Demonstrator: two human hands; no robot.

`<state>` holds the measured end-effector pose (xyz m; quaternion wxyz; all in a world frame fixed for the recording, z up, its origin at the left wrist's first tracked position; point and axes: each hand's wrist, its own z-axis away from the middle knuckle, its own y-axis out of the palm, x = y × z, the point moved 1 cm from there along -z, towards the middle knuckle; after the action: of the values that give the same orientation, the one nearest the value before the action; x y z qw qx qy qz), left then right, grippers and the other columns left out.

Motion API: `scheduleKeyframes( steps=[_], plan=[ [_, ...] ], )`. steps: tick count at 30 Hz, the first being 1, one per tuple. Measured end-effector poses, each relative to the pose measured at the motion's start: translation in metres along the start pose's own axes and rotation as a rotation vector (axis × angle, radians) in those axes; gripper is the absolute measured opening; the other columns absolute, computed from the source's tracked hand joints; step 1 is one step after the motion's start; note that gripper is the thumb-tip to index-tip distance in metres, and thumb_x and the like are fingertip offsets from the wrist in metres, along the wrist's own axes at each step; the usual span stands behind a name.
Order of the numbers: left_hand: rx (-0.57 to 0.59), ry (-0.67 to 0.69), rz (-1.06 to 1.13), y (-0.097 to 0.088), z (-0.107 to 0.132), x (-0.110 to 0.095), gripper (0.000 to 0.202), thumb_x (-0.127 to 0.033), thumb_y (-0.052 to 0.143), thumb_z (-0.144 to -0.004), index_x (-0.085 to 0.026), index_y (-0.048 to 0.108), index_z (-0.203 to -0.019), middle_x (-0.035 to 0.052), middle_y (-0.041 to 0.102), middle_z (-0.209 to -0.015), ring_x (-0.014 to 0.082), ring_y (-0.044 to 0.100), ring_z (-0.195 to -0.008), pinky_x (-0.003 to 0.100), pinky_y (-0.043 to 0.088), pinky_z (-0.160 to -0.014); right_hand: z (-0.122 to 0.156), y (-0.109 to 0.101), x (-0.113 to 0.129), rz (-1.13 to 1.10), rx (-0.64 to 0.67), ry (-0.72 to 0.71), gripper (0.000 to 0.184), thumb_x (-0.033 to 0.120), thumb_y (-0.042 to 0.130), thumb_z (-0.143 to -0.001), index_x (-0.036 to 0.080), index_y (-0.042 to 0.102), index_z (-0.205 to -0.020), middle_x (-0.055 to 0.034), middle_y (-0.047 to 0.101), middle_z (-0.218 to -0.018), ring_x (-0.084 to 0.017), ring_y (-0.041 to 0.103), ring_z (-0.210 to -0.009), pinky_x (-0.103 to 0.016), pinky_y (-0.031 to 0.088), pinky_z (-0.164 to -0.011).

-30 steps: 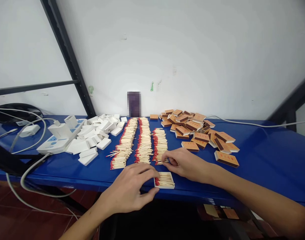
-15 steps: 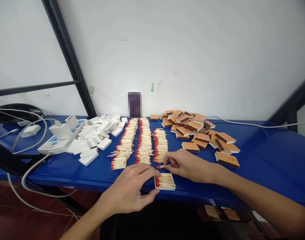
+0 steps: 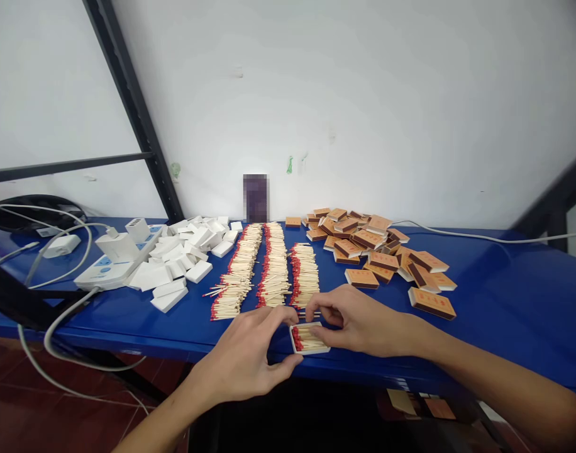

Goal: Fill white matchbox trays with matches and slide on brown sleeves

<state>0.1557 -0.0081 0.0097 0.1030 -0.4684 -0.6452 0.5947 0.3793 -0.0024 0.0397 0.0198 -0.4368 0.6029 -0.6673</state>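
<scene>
A small white tray (image 3: 309, 340) part-filled with red-tipped matches lies near the front edge of the blue table (image 3: 505, 302). My left hand (image 3: 250, 355) grips the tray's left end, thumb and fingers curled round it. My right hand (image 3: 358, 321) is over the tray's far right side, fingers pinched on a few matches laid onto it. Just behind lie three long rows of loose matches (image 3: 271, 267).
A heap of empty white trays (image 3: 184, 261) sits at the left, and a heap of orange matchbox sleeves (image 3: 382, 251) at the right. Further left are a white power strip (image 3: 109, 267), chargers and cables. A black shelf post (image 3: 132, 107) leans against the wall.
My right hand has drawn a few matches from the near end of the right row and brought them down onto the tray. The left hand has closed in on the tray's left end.
</scene>
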Motion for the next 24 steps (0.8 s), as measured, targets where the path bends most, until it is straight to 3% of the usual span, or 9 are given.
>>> scheduleKeyframes(
  steps=[4, 9, 18, 24],
  plan=[
    [-0.007, 0.029, -0.005, -0.001, 0.0, 0.0, 0.032, -0.027, 0.065, -0.086, -0.027, 0.049, -0.113, -0.0017, 0.066, -0.112, 0.0187, 0.062, -0.086, 0.031, 0.044, -0.079, -0.004, -0.001, -0.009, 0.085, -0.045, 0.047, 0.016, 0.028, 0.053, -0.092, 0.019, 0.066, -0.092, 0.008, 0.039, -0.054, -0.009, 0.038, -0.048, -0.023, 0.028, -0.052],
    [-0.017, 0.064, 0.0, -0.001, 0.001, 0.0, 0.033, -0.025, 0.065, -0.083, -0.027, 0.049, -0.112, -0.0024, 0.067, -0.109, 0.0188, 0.061, -0.086, 0.031, 0.043, -0.078, -0.007, 0.0, -0.018, 0.148, 0.025, 0.076, 0.013, 0.027, 0.058, -0.089, 0.018, 0.068, -0.09, 0.006, 0.046, -0.056, -0.01, 0.041, -0.05, -0.023, 0.029, -0.054],
    [-0.028, 0.079, -0.012, -0.001, 0.004, -0.001, 0.037, -0.023, 0.066, -0.079, -0.027, 0.05, -0.112, -0.0024, 0.066, -0.101, 0.018, 0.06, -0.08, 0.03, 0.043, -0.077, -0.007, 0.001, -0.022, 0.142, 0.037, 0.129, 0.009, 0.022, 0.057, -0.086, 0.018, 0.064, -0.083, 0.0047, 0.049, -0.059, -0.01, 0.042, -0.052, -0.023, 0.03, -0.055],
    [-0.039, 0.032, -0.004, 0.0, 0.002, 0.0, 0.033, -0.025, 0.065, -0.083, -0.026, 0.05, -0.112, -0.0027, 0.067, -0.101, 0.0158, 0.059, -0.074, 0.03, 0.044, -0.078, -0.003, -0.008, -0.012, 0.032, 0.0, 0.139, 0.011, 0.025, 0.055, -0.086, 0.019, 0.061, -0.078, 0.0066, 0.045, -0.056, -0.009, 0.04, -0.051, -0.023, 0.032, -0.054]
  ],
)
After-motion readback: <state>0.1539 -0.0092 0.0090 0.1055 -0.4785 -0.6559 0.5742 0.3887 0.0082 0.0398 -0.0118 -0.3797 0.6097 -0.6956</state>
